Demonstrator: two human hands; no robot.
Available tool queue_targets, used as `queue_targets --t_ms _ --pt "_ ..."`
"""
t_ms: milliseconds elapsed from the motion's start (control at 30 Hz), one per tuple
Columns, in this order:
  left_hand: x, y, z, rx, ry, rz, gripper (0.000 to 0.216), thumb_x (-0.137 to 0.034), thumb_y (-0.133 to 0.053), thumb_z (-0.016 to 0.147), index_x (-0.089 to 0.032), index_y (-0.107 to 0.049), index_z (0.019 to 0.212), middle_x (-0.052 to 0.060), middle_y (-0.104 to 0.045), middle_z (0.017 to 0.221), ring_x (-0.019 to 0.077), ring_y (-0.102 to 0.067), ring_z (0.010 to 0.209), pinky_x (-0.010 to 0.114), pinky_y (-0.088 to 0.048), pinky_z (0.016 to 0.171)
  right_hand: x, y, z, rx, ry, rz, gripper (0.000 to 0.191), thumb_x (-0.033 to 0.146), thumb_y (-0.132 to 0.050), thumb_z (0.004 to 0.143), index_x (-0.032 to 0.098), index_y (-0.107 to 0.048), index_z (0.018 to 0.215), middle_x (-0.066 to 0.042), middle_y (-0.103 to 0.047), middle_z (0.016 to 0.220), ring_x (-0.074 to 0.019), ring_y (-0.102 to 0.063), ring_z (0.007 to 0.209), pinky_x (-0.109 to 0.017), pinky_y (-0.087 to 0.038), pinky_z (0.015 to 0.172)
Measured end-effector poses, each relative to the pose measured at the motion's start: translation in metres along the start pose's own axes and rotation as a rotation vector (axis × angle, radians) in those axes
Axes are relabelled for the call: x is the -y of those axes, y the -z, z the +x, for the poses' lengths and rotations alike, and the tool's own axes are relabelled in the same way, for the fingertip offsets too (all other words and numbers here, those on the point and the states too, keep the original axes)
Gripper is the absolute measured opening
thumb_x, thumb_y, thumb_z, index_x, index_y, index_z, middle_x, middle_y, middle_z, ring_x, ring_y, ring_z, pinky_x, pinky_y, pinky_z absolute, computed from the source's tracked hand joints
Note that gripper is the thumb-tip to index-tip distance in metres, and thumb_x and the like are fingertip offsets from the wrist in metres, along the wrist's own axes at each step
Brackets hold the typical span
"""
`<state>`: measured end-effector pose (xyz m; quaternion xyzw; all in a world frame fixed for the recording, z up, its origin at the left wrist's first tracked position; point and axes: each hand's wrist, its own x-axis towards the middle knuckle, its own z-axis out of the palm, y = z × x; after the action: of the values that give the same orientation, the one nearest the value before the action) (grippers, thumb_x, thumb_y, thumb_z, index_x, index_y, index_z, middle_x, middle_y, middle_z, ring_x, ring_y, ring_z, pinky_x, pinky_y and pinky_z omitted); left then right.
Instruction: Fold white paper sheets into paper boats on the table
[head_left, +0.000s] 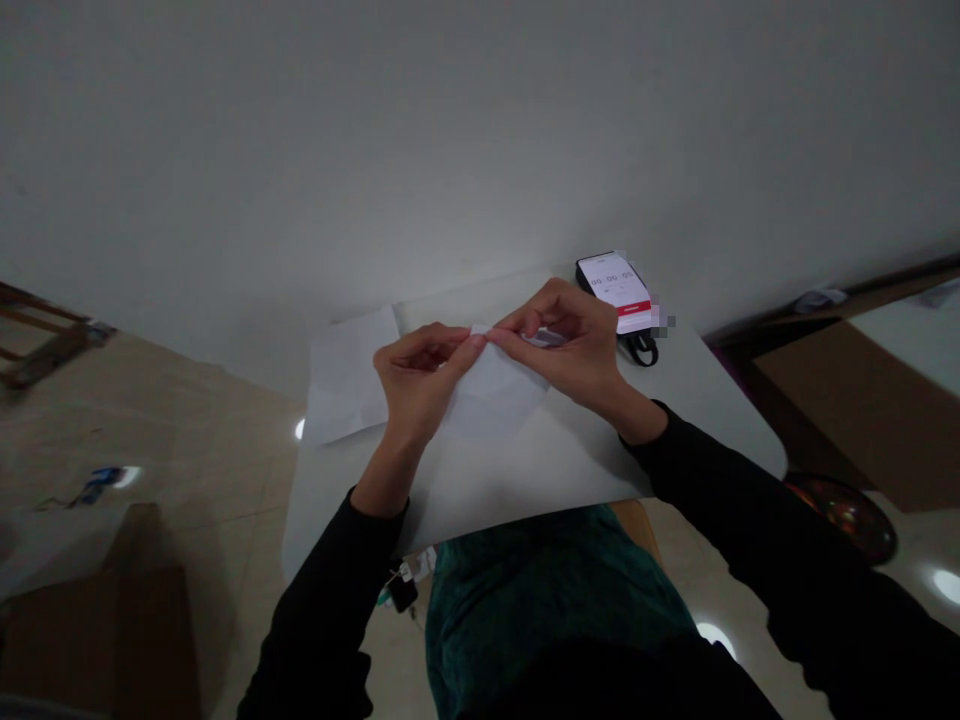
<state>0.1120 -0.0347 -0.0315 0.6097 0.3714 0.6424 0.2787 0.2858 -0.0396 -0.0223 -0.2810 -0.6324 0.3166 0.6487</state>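
Over a small white table (697,400), my left hand (416,375) and my right hand (570,345) meet at the top tip of a folded white paper (499,385). Both hands pinch that tip between thumb and fingers, fingertips nearly touching each other. The paper's lower part spreads out below the hands and rests on the table. Black sleeves cover both arms.
A second white sheet (349,375) lies flat at the table's left side. A phone (619,288) with a lit timer screen sits at the back right, a black strap beside it. A white wall rises behind. Brown cardboard (862,410) lies on the floor to the right.
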Motion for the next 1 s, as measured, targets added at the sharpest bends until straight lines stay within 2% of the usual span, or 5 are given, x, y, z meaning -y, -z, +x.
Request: queue_targets --t_ms 400,533,667,833,1000 --pt "0.000 -0.004 -0.002 -0.028 0.038 -0.030 0.028 -0.053 -0.091 0.067 -0.028 -0.079 0.071 -0.004 -0.067 0.063 0.0065 -0.056 0.054 0.019 -0.044 0.049 0.007 0.000 -0.001 0.004 -0.041 -0.071 0.031 0.036 -0.081 0.082 0.024 -0.055 0.070 0.003 -0.069 0.073 -0.0138 -0.071 0.072 -0.031 -0.064 0.072" --pt "0.002 -0.005 -0.002 -0.033 0.036 -0.049 0.024 -0.048 -0.092 0.067 -0.028 -0.080 0.072 -0.004 -0.068 0.063 0.0051 -0.055 0.053 0.017 -0.042 0.048 0.005 -0.001 0.000 0.003 -0.020 -0.043 0.030 0.032 -0.082 0.081 0.024 -0.055 0.070 0.002 -0.068 0.074 -0.0131 -0.070 0.072 -0.030 -0.064 0.073" --pt "0.003 -0.004 -0.002 -0.034 0.088 -0.011 0.024 -0.046 -0.091 0.069 -0.026 -0.080 0.078 -0.003 -0.071 0.067 0.0068 -0.060 0.056 0.018 -0.049 0.052 -0.001 -0.001 0.003 0.016 -0.054 -0.007 0.032 0.035 -0.084 0.079 0.024 -0.055 0.070 0.002 -0.068 0.074 -0.0130 -0.069 0.072 -0.031 -0.063 0.074" --pt "0.003 -0.001 0.001 0.121 0.196 0.038 0.054 -0.036 -0.092 0.068 -0.026 -0.074 0.118 -0.002 -0.074 0.074 0.0099 -0.066 0.058 0.020 -0.052 0.054 -0.027 0.008 0.016 -0.191 -0.066 -0.050 0.037 0.043 -0.082 0.080 0.025 -0.051 0.072 0.004 -0.065 0.074 -0.0121 -0.069 0.075 -0.030 -0.063 0.075" --pt "0.002 0.000 0.004 0.013 0.119 0.091 0.054 -0.030 -0.093 0.066 -0.025 -0.072 0.116 -0.001 -0.078 0.085 0.0092 -0.066 0.062 0.018 -0.049 0.050 -0.042 0.022 0.029 -0.438 -0.001 -0.043 0.043 0.043 -0.084 0.080 0.026 -0.046 0.070 0.004 -0.068 0.076 -0.0116 -0.066 0.071 -0.030 -0.061 0.072"
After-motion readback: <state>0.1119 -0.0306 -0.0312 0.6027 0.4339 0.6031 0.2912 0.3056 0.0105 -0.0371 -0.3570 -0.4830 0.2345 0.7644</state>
